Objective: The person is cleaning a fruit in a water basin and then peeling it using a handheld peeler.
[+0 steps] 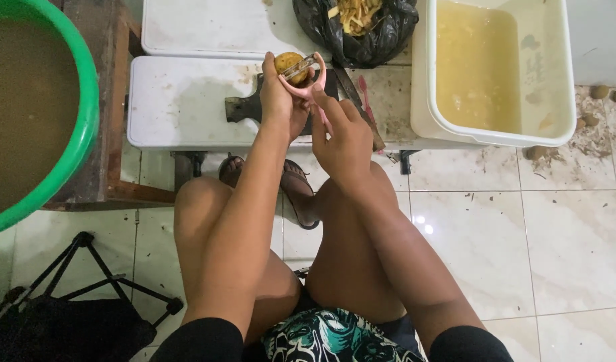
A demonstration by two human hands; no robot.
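My left hand [279, 100] grips a small yellow-brown potato [286, 64] above a low white table [180, 107]. My right hand [345, 137] holds a pink Y-shaped peeler [308, 77], its blade lying across the potato. A dark cutting board [244, 107] lies on the table under my hands, partly hidden by them.
A black bag of peels [358, 27] sits at the back. A white tub of cloudy yellow water [496, 67] stands to the right, a green basin of brown water [33, 107] to the left. A pink-handled knife [365, 97] lies on the table. A black tripod [87, 281] lies on the tiled floor.
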